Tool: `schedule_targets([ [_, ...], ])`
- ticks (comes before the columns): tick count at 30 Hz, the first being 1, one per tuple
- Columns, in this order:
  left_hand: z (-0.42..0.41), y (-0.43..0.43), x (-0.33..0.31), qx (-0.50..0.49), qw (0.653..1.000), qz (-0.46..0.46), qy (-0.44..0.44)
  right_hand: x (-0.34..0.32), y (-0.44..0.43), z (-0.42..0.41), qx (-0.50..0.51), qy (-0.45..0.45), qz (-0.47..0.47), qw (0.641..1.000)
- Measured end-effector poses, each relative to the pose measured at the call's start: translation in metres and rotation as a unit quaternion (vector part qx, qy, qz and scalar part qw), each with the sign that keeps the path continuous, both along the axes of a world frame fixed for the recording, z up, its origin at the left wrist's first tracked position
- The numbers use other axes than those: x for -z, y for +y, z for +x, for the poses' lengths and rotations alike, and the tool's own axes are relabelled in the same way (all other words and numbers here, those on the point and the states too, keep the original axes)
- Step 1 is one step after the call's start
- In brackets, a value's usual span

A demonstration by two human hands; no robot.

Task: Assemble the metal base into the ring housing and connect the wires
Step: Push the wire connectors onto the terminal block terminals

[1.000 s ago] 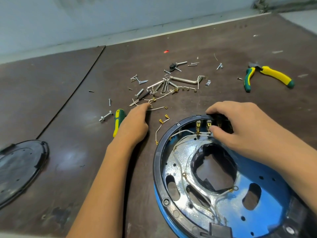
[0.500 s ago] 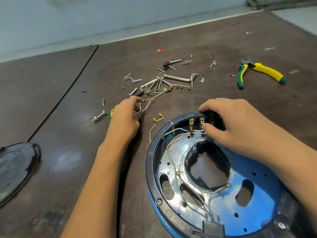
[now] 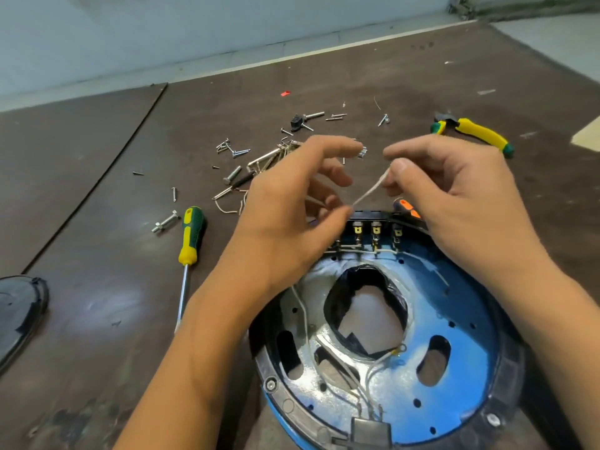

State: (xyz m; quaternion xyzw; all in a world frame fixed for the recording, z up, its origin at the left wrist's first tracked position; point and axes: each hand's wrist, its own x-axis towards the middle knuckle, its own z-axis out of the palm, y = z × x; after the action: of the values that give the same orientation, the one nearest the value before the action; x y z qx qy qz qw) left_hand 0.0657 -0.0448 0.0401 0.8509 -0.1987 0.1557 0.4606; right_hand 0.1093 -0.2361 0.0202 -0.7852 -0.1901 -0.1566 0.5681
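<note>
Dark brown boards make the bench (image 3: pixel 97 319), and a pale blue wall (image 3: pixel 162 27) stands behind its far edge. Both my hands are raised over the far side of the ring housing (image 3: pixel 285 404).

The fingers of my left hand (image 3: pixel 285 209) pinch the lower end of a short white wire (image 3: pixel 370 190) between the thumb and one fingertip, and the other fingers are loosely spread. The fingers of my right hand (image 3: pixel 454 196) pinch the upper end of the same wire between thumb and forefinger. The wire runs slanted and straight from one hand to the other.

The ring housing lies flat at the near edge of the bench, toward the right corner. The metal base (image 3: pixel 461 319) sits inside it, shiny, with a big opening in its middle. Thin white leads (image 3: pixel 303 313) lie on the base. A row of brass terminals (image 3: pixel 376 230) stands at the far side of the housing, just below my hands.

A screwdriver (image 3: pixel 190 235) with a green and yellow handle lies between the housing and the left edge, apart from both. Loose screws (image 3: pixel 237 151) and small metal parts are scattered in the middle of the bench. Pliers (image 3: pixel 477 133) lie toward the far right corner. A black cover (image 3: pixel 16 313) lies at the left edge, partly out of view.
</note>
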Motion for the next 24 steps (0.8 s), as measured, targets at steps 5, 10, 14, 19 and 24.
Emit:
schedule_targets([
  [5,-0.002,-0.005,-0.004,0.021,0.994,-0.067,0.085,0.003,-0.001,0.003,0.016,0.014,0.011,1.000],
  [10,-0.001,0.006,-0.003,0.037,0.979,-0.128,0.152,0.004,-0.004,0.006,0.006,0.018,0.011,1.000],
  [14,-0.002,0.013,-0.004,0.034,0.981,-0.084,0.169,0.005,-0.005,0.007,-0.015,0.022,-0.018,0.999],
  [19,-0.001,0.004,-0.001,0.011,0.987,0.057,0.148,0.003,-0.004,0.002,-0.051,0.032,-0.069,0.996],
  [24,0.000,-0.006,0.001,-0.041,0.985,0.151,0.080,0.002,-0.006,0.002,-0.055,0.062,-0.045,0.996],
])
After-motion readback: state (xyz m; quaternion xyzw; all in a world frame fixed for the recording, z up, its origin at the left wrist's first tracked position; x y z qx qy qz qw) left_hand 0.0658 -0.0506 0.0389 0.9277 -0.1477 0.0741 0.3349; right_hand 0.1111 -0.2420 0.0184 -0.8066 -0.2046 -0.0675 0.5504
